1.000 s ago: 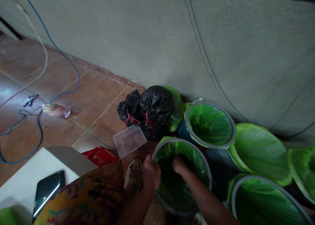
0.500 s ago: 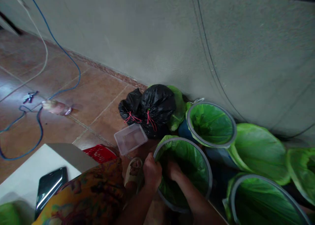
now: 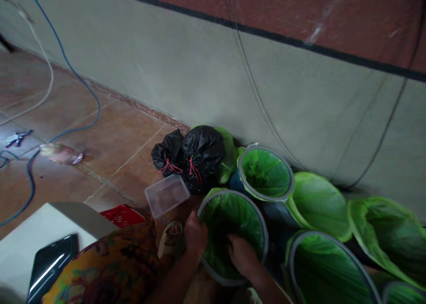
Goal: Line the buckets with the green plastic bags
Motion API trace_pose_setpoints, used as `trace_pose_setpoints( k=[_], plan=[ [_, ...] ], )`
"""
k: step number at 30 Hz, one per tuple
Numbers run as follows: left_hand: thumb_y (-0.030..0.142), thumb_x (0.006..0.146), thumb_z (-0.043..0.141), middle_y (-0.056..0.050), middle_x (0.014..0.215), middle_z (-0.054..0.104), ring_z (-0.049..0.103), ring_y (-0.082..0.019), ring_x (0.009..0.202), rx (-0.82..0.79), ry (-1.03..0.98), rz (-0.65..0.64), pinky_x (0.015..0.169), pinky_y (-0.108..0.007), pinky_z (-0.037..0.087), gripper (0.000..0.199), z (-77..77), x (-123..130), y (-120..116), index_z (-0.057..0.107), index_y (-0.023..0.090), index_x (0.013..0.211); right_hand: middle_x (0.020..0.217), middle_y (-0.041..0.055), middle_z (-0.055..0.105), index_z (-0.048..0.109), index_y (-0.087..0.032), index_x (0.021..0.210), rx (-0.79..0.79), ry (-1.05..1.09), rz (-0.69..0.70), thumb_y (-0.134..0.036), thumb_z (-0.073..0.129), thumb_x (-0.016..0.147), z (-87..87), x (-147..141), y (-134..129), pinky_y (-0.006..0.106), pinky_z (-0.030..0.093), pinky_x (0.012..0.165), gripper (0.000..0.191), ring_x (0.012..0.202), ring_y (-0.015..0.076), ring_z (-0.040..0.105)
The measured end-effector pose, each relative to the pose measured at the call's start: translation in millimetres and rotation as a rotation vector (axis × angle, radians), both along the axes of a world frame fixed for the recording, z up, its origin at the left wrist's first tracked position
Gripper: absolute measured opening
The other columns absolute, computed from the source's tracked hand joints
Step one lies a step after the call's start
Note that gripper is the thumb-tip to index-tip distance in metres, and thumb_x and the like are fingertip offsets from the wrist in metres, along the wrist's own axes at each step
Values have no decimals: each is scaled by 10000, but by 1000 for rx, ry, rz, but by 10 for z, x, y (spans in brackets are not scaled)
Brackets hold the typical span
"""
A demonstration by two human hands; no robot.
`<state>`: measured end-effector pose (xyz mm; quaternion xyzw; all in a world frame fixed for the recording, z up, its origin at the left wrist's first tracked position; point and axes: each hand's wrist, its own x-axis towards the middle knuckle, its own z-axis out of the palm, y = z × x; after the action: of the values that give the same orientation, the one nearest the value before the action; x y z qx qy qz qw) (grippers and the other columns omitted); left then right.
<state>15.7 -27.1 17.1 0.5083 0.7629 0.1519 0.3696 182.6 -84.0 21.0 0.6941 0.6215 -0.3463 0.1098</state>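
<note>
A bin (image 3: pixel 264 246) with a grey rim and a green liner bag (image 3: pixel 248 208) stands directly before me. My left hand (image 3: pixel 195 234) is closed on the left side of its rim. Inside the bin's opening is my right hand (image 3: pixel 241 253), its fingers curled and partly lost in the dark; what they hold, if anything, is hidden. Close behind stands another grey-rimmed bin (image 3: pixel 266 173), also lined in green, and at the lower right is a third lined bin (image 3: pixel 328 268).
More green-lined bins (image 3: pixel 317 202) stand along the wall at right. Black tied bags (image 3: pixel 203 148) and a clear plastic tub (image 3: pixel 167 196) lie beyond my left hand. A phone (image 3: pixel 53 262) rests on a white surface (image 3: pixel 20 250). A blue cable (image 3: pixel 76 75) crosses the floor.
The view has tilted up and shifted right, showing more wall and more bins. My right hand has risen somewhat inside the bin; my left hand stays at the rim.
</note>
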Motion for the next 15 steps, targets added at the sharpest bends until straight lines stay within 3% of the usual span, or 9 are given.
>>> trace_pose_setpoints(
  k=[4,5,10,15],
  plan=[
    [79,773,485,-71,897,681,655,-195,928,-52,62,-37,755,-244,419,210,52,4,30,551,192,937,1344,147,548,491,-105,1353,511,-191,-240,-281,326,974,218,302,225,352,352,1059,449,1244,248,498],
    [78,778,481,-76,906,683,657,-199,937,-64,70,-41,758,-247,419,210,62,5,36,549,191,940,1343,164,537,461,-84,1370,564,-245,-269,-278,340,966,229,368,290,371,350,1057,464,1247,272,486],
    [83,790,478,-81,916,698,669,-208,931,-108,94,-64,741,-255,426,219,83,0,36,550,189,967,1280,224,520,266,-9,1455,285,-297,-290,-45,255,890,48,497,473,327,423,927,566,1108,256,584],
    [73,794,486,-113,975,709,673,-216,954,-138,101,-120,756,-256,447,289,105,-22,115,548,157,1064,1174,206,588,435,-26,1319,226,-240,-309,3,237,867,2,551,489,268,443,807,494,1005,215,642]
  ],
)
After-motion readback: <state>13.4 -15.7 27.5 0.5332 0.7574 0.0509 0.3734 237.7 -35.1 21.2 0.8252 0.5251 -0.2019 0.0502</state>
